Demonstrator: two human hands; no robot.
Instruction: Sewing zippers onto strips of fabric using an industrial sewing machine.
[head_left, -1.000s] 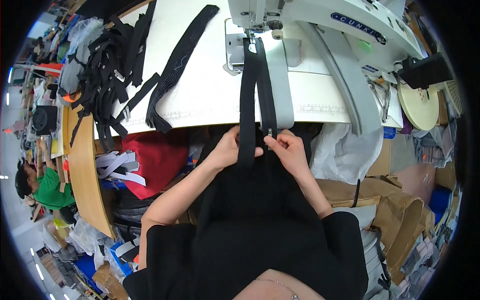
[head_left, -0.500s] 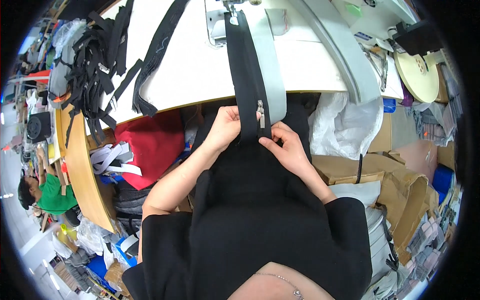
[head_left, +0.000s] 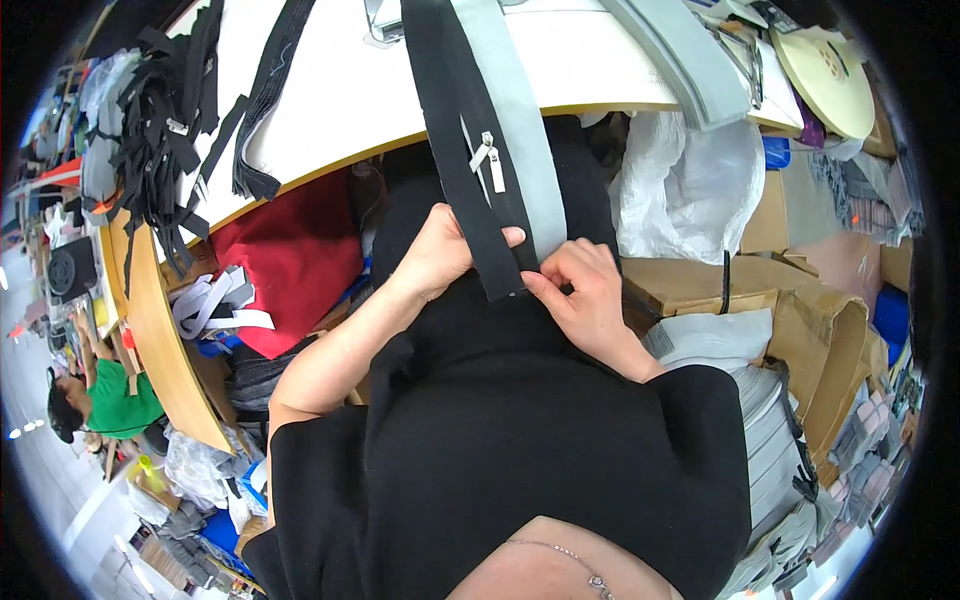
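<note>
Black-sleeved, holding forearms (head_left: 350, 335) slanted toward mid-frame, gripping zipper tape (head_left: 452, 165) with left hand (head_left: 437, 255), pinching its lower end with curled right hand (head_left: 585, 297).

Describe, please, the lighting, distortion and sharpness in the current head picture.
In the head view, the white table is brightly lit while the black shirt shows little detail; in the head view, the table's front edge bends and the picture's corners go black; in the head view, the left hand, right hand and zipper pulls look reasonably sharp.
</note>
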